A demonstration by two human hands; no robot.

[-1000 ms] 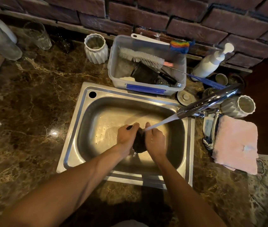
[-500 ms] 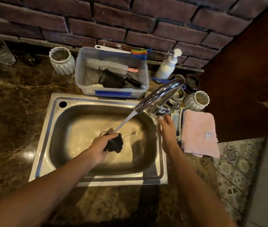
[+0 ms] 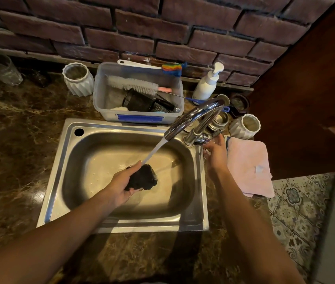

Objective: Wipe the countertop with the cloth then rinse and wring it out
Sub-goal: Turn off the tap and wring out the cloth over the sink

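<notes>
Over the sink (image 3: 52, 193) basin, cloth (image 3: 142, 178) in left hand (image 3: 121, 186), clear of walls.

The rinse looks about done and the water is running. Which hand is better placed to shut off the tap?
Probably the right hand: it is at the tap handle beside the faucet. The left hand grips the dark cloth over the sink.
</notes>
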